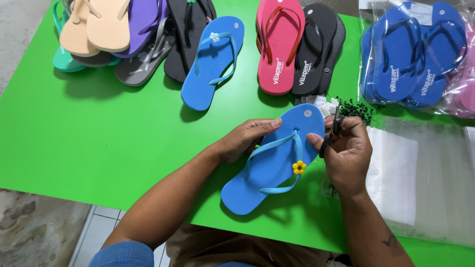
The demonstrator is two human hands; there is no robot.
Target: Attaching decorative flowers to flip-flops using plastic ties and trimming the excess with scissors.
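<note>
- Blue flip-flop is lying on the green tabletop, a yellow flower charm on its strap.
- Left hand is gripping the sandal's edge — fingers clamped on it.
- Right hand is holding black scissors, fingers closed round the handles, just beside the toe.
- More sandals are lying beyond.

Clear plastic bag of blue sandals top right (empty clear bags below it)
</note>
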